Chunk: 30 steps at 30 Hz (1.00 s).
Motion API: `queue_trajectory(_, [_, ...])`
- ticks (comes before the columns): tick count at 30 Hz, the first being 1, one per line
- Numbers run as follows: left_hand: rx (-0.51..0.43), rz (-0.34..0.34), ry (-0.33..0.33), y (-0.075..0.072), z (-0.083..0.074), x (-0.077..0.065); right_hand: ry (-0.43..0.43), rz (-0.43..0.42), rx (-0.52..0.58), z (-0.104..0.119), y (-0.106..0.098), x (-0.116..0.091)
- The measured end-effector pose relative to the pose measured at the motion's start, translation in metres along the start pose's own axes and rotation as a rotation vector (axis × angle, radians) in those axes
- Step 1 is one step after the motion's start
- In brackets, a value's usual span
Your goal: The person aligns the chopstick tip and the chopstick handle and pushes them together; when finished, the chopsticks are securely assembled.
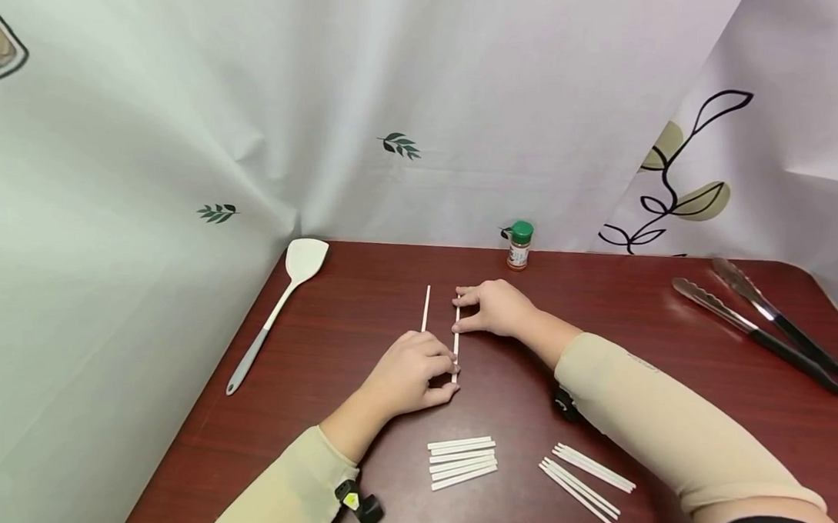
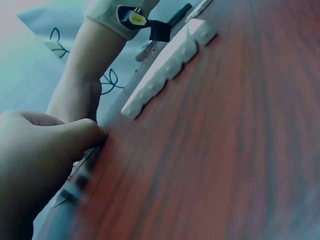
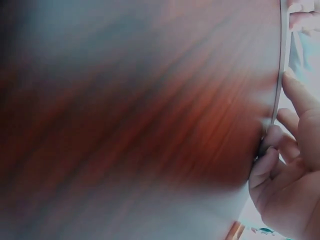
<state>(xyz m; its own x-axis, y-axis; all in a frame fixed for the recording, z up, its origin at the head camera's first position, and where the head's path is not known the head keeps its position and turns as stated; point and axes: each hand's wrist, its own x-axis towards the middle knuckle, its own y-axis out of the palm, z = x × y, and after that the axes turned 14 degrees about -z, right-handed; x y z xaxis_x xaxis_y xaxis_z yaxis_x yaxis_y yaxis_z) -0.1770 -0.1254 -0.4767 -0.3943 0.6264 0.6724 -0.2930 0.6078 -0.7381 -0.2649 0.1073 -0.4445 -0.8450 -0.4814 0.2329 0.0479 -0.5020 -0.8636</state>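
Two thin white sticks lie roughly side by side on the dark red table. My left hand [image 1: 412, 373] pinches the near end of the right-hand stick [image 1: 456, 341] between thumb and fingers. At that stick's far end, my right hand [image 1: 497, 309] holds it with thumb and fingertips. The other stick [image 1: 426, 309] lies to the left, its near part hidden behind my left hand. In the right wrist view, the held stick [image 3: 285, 50] runs along the right side past my fingers. The left wrist view shows my left thumb, but the fingertips' hold is mostly hidden there.
Nearer me lie a row of short white sticks [image 1: 463, 468] and two groups of white sticks, one of them [image 1: 579, 490] slanting. A white spatula [image 1: 282, 301] lies at the left, a green-capped spice jar [image 1: 518, 246] stands at the back, and metal tongs [image 1: 768, 322] lie at the right.
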Motion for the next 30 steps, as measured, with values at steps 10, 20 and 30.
queue_trajectory(10, [-0.016,-0.02,-0.007,-0.005,0.012,-0.004,0.052,0.0,0.001,0.003,0.008,0.007])
queue_trajectory(20, [-0.027,-0.067,0.005,-0.006,0.016,-0.01,0.045,0.017,-0.032,0.008,0.011,0.008])
queue_trajectory(30, [-0.042,-0.088,0.006,-0.007,0.017,-0.01,0.051,-0.017,0.018,0.005,0.011,0.003])
